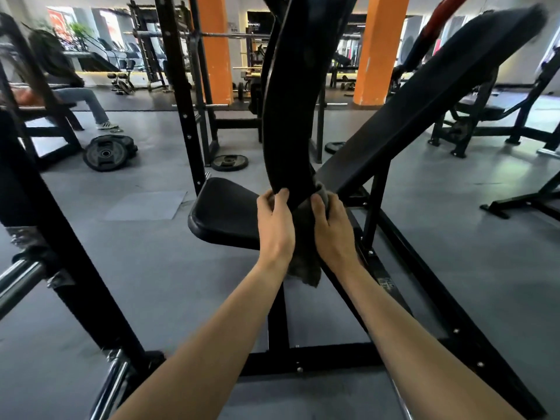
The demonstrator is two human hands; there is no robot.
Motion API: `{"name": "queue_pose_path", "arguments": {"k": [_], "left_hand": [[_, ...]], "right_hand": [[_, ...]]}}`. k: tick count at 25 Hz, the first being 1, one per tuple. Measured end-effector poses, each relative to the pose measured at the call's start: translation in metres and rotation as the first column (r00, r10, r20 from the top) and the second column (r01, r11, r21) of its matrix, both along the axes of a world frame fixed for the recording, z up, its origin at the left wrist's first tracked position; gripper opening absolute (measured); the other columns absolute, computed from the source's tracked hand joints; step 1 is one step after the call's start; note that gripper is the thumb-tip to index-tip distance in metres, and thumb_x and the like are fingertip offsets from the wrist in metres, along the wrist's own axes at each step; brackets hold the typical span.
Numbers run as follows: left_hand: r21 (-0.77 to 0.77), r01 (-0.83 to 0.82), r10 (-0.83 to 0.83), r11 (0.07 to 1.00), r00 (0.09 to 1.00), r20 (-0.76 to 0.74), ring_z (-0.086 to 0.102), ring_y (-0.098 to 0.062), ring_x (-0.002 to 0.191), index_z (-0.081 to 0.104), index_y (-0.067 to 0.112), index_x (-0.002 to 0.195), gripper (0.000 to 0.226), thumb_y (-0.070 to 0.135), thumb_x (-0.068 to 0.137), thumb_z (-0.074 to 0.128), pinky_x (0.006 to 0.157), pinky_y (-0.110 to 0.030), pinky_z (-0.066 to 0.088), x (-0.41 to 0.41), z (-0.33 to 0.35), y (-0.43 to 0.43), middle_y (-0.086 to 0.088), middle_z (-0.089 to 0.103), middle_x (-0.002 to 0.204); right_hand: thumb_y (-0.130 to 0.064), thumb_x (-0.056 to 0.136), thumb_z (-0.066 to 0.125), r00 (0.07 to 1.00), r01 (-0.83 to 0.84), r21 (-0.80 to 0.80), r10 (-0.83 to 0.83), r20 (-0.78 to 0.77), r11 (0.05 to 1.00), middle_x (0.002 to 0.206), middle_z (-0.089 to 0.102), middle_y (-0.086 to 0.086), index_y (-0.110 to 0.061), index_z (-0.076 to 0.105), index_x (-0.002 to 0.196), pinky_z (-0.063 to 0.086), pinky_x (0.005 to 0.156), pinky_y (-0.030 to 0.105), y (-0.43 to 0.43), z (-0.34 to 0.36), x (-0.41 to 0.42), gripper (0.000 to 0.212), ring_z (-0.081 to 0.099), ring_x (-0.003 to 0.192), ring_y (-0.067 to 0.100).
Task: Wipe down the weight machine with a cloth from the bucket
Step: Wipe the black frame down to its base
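Grey gym flooring (157, 268) and orange pillars (377, 56) are seen behind the black weight machine (424, 110). Its curved bar (288, 116) is clasped at the lower end, above the seat (224, 212), by the left grip (274, 221); a grey cloth (304, 265) is held against it by the right grip (331, 225).

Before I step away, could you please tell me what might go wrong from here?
The cloth has a loose tail hanging down; it might slip free. The left hand and right hand clasp the curved arm close to the seat pad, so fingers could get pinched if it swings. Weight plates lying nearby could trip you.
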State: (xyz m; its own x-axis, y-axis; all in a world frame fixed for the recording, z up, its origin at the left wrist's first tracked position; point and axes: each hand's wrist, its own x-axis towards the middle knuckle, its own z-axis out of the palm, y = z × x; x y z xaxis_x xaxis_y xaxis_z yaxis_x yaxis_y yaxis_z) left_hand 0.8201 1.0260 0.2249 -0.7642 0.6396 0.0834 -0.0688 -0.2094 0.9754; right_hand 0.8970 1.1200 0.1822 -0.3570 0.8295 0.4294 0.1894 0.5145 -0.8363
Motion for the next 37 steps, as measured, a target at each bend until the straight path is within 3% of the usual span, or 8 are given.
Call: {"name": "queue_pose_path", "arguments": {"k": [5,13,18,20,25,27,32,37], "left_hand": [[-0.240,0.122,-0.108,0.963,0.992,0.071,0.062,-0.012,0.108,0.045,0.021,0.133,0.046,0.039,0.095,0.064,0.089,-0.027,0.051,0.031,-0.058,0.013,0.002,0.062,0.119],[-0.296,0.084,-0.092,0.951,0.996,-0.012,0.067,-0.011,0.108,0.046,0.019,0.130,0.072,0.064,0.080,0.072,0.094,-0.031,0.056,0.048,-0.077,0.039,0.005,0.066,0.117],[-0.403,0.091,-0.099,0.911,0.995,0.000,0.059,-0.009,0.109,0.039,0.019,0.134,0.081,0.072,0.081,0.069,0.094,-0.027,0.047,0.065,-0.085,0.040,0.010,0.058,0.118],[-0.441,0.075,-0.086,0.895,0.996,-0.005,0.060,-0.015,0.116,0.039,0.017,0.137,0.090,0.075,0.075,0.070,0.102,-0.033,0.048,0.069,-0.090,0.048,0.007,0.059,0.123],[-0.442,0.002,0.001,0.897,1.000,0.006,0.064,-0.019,0.111,0.034,0.020,0.135,0.093,0.073,0.071,0.075,0.100,-0.040,0.054,0.078,-0.096,0.062,0.003,0.061,0.123],[-0.439,-0.013,0.009,0.898,1.000,-0.011,0.062,-0.016,0.110,0.032,0.021,0.138,0.092,0.071,0.074,0.074,0.098,-0.035,0.053,0.082,-0.097,0.063,0.005,0.060,0.122],[-0.421,-0.017,-0.029,0.907,0.994,-0.101,0.054,0.005,0.095,0.025,0.021,0.147,0.090,0.069,0.084,0.068,0.078,-0.010,0.038,0.086,-0.104,0.062,0.023,0.054,0.108],[-0.403,-0.043,-0.013,0.914,0.991,-0.136,0.056,0.007,0.089,0.030,0.025,0.124,0.072,0.066,0.083,0.072,0.062,-0.005,0.041,0.082,-0.107,0.062,0.020,0.057,0.107]], "right_hand": [[-0.055,0.108,0.022,0.996,0.065,-0.179,-0.052,0.077,0.982,0.117,0.066,-0.004,-0.025,0.062,0.123,0.048,0.102,0.049,0.013,-0.063,0.051,0.052,0.061,0.114,0.018],[-0.038,0.111,0.029,0.993,-0.108,-0.322,0.086,-0.082,0.941,0.093,0.070,-0.012,-0.019,0.070,0.104,0.048,0.079,0.014,0.025,-0.020,0.032,0.046,0.066,0.095,-0.001],[-0.042,0.108,0.031,0.982,0.079,-0.444,0.006,0.187,0.892,0.119,0.067,0.017,-0.009,0.063,0.122,0.049,0.096,0.043,0.053,-0.098,0.072,0.049,0.062,0.113,0.035],[-0.037,0.109,0.031,0.973,0.071,-0.457,0.040,0.228,0.887,0.115,0.066,0.015,-0.003,0.063,0.120,0.048,0.094,0.041,0.060,-0.094,0.069,0.047,0.062,0.110,0.033],[-0.037,0.105,0.031,0.989,-0.146,-0.392,0.142,-0.039,0.908,0.098,0.073,0.001,-0.013,0.069,0.105,0.052,0.087,0.039,0.051,-0.066,0.050,0.045,0.067,0.096,0.017],[-0.039,0.106,0.029,0.993,-0.117,-0.435,0.115,-0.031,0.893,0.094,0.069,-0.007,-0.018,0.069,0.106,0.051,0.084,0.033,0.052,-0.090,0.062,0.045,0.065,0.091,0.008],[-0.031,0.108,0.023,0.972,0.085,-0.541,0.051,0.230,0.837,0.105,0.067,0.013,-0.012,0.061,0.096,0.041,0.083,0.038,0.070,-0.138,0.097,0.044,0.060,0.097,0.029],[-0.041,0.098,0.029,0.999,0.027,-0.511,-0.011,0.034,0.859,0.093,0.068,0.002,-0.022,0.062,0.084,0.052,0.086,0.046,0.057,-0.110,0.068,0.041,0.065,0.093,0.023]]}}
